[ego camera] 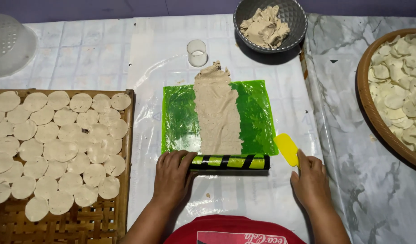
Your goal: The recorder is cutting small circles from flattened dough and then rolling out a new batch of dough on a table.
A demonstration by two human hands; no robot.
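Two bare hands at work on a plastic-covered table: left hand clamped on the near-left end of one black-and-green striped rolling pin, right hand closed around the handle of one yellow plastic scraper. Just beyond the pin, one green plastic sheet bearing one flattened strip of beige dough. Farther off, one small clear round cup and one grey bowl of dough scraps. Far left, one white colander; near left, one woven bamboo tray with dozens of cut dough rounds, too many for a count. Right, one round woven basket of more.
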